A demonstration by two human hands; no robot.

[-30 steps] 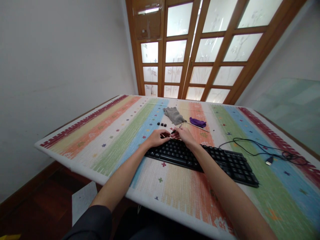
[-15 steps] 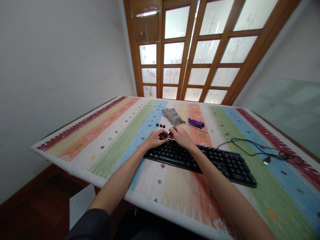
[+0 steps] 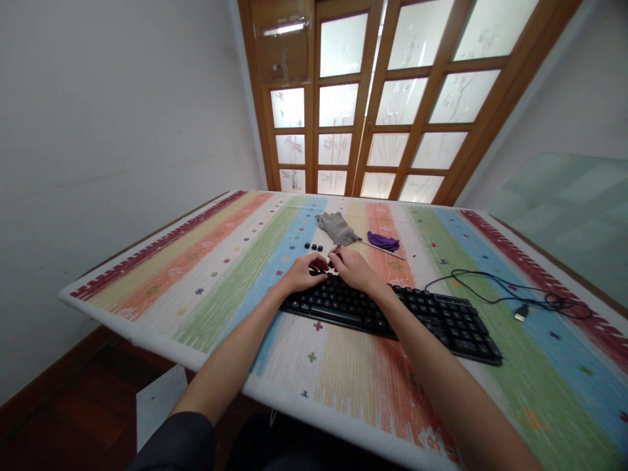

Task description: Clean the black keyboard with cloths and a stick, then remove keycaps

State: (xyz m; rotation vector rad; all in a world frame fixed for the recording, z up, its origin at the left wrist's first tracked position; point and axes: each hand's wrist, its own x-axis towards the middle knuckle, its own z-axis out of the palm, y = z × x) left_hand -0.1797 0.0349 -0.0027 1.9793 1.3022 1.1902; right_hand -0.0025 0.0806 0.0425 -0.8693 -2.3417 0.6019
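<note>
A black computer keyboard (image 3: 343, 306) lies aslant on the striped tablecloth. My left hand (image 3: 301, 273) is at its back left edge, thumb on the top row and fingers curled round the edge. Beside it, my right hand (image 3: 356, 268) is bent over the same edge with its fingertips pinched together. Something small and dark shows at those fingertips, too small to name. Behind my left hand, three loose black keycaps (image 3: 314, 247) sit in a row.
A grey cloth (image 3: 337, 227) and a purple cloth (image 3: 383, 242) lie farther back, with a thin rod (image 3: 383, 250) near them. To the right, the keyboard's black cable (image 3: 510, 288) is loosely coiled, ending in a USB plug (image 3: 521, 313). Wood-framed glass doors (image 3: 338, 104) stand beyond the table.
My right fingertips have shifted slightly and turned at the keyboard's back edge. My left hand keeps its place there. The whole view has moved a little.
</note>
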